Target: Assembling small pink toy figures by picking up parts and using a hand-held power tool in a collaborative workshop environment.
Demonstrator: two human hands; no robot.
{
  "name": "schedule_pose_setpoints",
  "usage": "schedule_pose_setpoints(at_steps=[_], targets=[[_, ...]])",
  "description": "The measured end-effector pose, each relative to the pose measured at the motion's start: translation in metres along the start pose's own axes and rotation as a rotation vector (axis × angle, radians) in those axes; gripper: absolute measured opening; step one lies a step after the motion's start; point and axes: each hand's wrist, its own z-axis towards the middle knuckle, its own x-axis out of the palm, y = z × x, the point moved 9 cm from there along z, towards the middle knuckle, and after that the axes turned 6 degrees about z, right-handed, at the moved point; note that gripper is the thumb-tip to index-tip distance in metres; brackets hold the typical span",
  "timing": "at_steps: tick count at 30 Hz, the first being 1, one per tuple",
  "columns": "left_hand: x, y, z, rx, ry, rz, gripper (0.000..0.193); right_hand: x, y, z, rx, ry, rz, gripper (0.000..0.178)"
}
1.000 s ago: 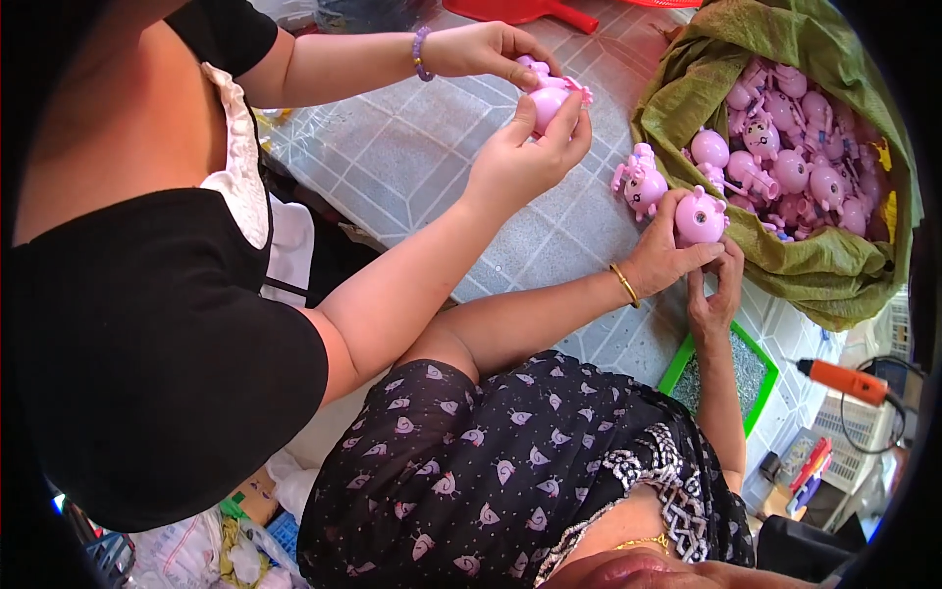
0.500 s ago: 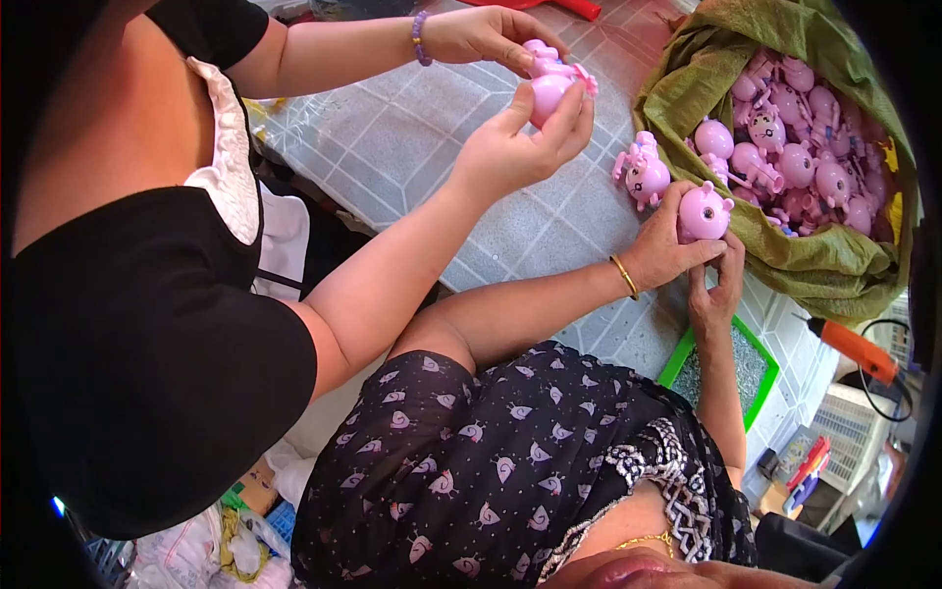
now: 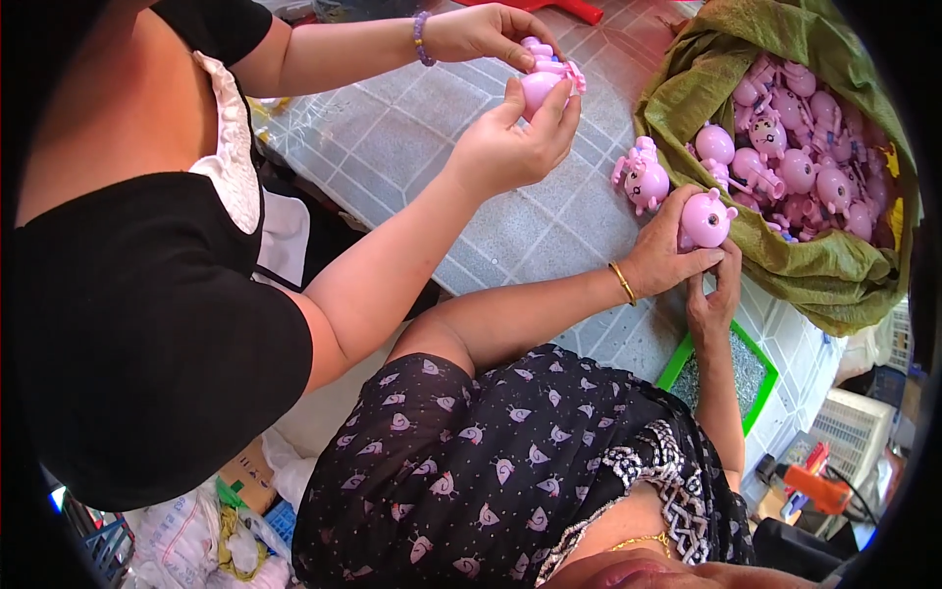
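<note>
My left hand [image 3: 659,253] is wrapped round a glossy pink toy animal figure [image 3: 705,220], its thumb across the lower side. The toy's round head points up and shows small ears and a dark round hole. Just below it, my right hand [image 3: 714,294] has its fingers closed at the toy's underside; the body of the toy is hidden by my hands. A similar pink figure [image 3: 646,183] with a printed face lies on the table beyond my left hand. Under my right forearm sits a green-rimmed tray [image 3: 675,367] of small silvery pieces, perhaps screws.
An olive-green sack [image 3: 814,270] full of pink figures [image 3: 800,172] stands open at the far right. On the left, a co-worker in black holds another pink figure [image 3: 542,90] in both hands. An orange corded power tool [image 3: 819,488] hangs blurred by the table [image 3: 432,147], near a white basket [image 3: 852,432].
The orange tool has dropped lower, away from the sack, and is blurred. The co-worker's hands and toy have shifted slightly left. My hands keep their grip with hardly any movement.
</note>
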Motion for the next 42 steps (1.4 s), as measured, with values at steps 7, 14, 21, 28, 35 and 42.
schedule_pose_setpoints(at_steps=[7, 14, 21, 28, 35, 42], targets=[[-0.002, -0.001, 0.0, 0.008, -0.019, -0.004, 0.081, 0.002, 0.008, 0.003, -0.058, 0.01, -0.059, 0.025], [0.001, 0.002, 0.001, -0.001, -0.001, 0.008, 0.08, 0.0, 0.004, 0.003, -0.013, 0.011, -0.029, 0.023], [-0.001, -0.001, 0.0, 0.029, -0.006, 0.05, 0.08, 0.001, 0.007, 0.003, -0.023, 0.011, -0.049, 0.022], [-0.001, 0.001, 0.001, 0.009, -0.012, 0.027, 0.079, 0.002, 0.0, 0.002, 0.031, 0.018, -0.008, 0.023], [-0.002, -0.001, 0.002, 0.019, -0.013, 0.02, 0.079, 0.002, -0.006, 0.001, 0.01, 0.017, -0.025, 0.024], [-0.001, -0.004, 0.002, -0.014, 0.011, -0.031, 0.076, 0.001, -0.003, 0.001, 0.047, 0.01, 0.064, 0.023]])
